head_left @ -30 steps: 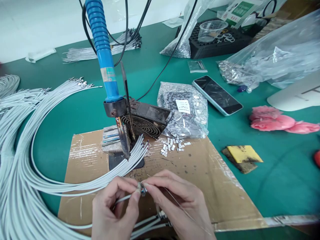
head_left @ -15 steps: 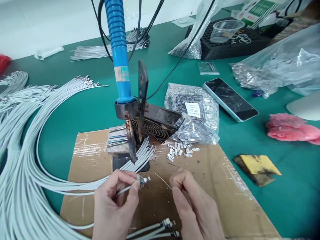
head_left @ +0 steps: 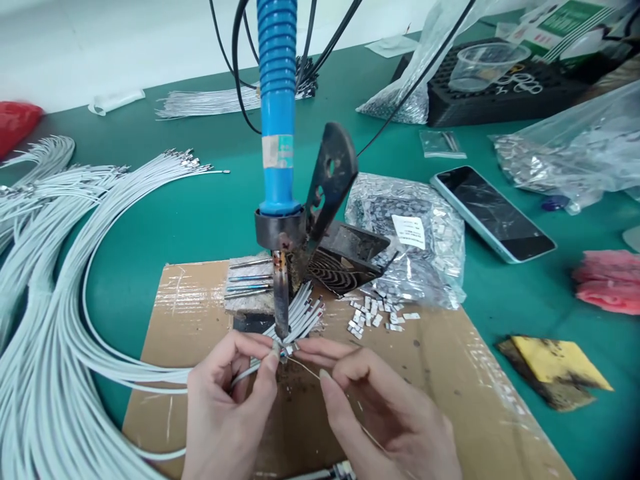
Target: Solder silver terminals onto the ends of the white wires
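Note:
My left hand (head_left: 230, 400) pinches the end of a white cable (head_left: 245, 375) between thumb and forefinger. A small metal connector (head_left: 290, 349) sticks out past its fingertips, just under the tip of the blue-handled soldering iron (head_left: 278, 113), which hangs point down in a holder. Whether tip and connector touch, I cannot tell. My right hand (head_left: 395, 407) is closed on a thin solder wire (head_left: 304, 368), whose end reaches the connector. Its forefinger stretches out to the connector. Behind the fingers lies a group of cable ends (head_left: 310, 317).
Cardboard (head_left: 190, 313) covers the bench under my hands. Loose metal connector pieces (head_left: 370, 313) lie near a clear bag (head_left: 405, 233) and a fan-like black part (head_left: 345, 260). White cable bundles (head_left: 65, 280) fill the left. A phone (head_left: 495, 213) and a stained yellow sponge (head_left: 555, 367) lie right.
My right hand has moved left with the solder wire, bringing its end to the connector. The view has shifted, and the iron's tip now sits over the connector in my left hand.

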`<state>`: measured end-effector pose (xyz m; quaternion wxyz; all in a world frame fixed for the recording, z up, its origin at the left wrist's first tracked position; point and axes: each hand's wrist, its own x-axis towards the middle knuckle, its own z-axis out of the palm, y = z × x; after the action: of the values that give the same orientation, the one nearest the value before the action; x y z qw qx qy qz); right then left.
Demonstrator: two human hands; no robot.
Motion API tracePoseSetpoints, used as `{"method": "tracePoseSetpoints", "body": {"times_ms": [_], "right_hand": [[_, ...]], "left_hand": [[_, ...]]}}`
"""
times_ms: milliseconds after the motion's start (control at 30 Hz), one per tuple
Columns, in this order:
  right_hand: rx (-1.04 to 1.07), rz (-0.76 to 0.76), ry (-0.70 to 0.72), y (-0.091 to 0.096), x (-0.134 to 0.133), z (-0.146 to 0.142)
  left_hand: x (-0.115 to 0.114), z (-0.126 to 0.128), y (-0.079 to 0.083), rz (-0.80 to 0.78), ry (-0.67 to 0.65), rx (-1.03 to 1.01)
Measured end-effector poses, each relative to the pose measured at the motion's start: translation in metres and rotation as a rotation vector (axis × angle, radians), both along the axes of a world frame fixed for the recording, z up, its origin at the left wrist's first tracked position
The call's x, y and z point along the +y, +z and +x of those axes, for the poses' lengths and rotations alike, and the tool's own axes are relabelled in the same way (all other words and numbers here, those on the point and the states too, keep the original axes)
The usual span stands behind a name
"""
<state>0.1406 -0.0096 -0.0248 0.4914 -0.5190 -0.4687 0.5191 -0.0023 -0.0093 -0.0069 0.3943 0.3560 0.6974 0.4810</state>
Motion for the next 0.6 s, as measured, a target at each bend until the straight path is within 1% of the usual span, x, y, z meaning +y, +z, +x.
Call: {"method": "tracePoseSetpoints", "body": {"times_ms": [133,267,400,533,600], "right_hand": [[0.018,-0.020,-0.008,0.001,0.004,-0.001],[0.002,-0.021,-0.020,0.001,0.006,-0.003],[-0.008,-0.002,-0.032,0.003,0.009,-0.005],[-0.005,0.013,-0.040,0.005,0.010,-0.006],[-0.009,0.019,-0.043,0.006,0.010,-0.007]], "left_hand": [[0.002,-0.009,-0.005,-0.007,-0.051,-0.008],[0.006,-0.010,-0.008,-0.002,-0.102,-0.021],[0.006,-0.008,-0.006,0.019,-0.044,-0.004],[0.005,-0.014,-0.006,0.021,-0.102,0.004],[0.005,-0.016,-0.006,0.024,-0.109,-0.001]]}}
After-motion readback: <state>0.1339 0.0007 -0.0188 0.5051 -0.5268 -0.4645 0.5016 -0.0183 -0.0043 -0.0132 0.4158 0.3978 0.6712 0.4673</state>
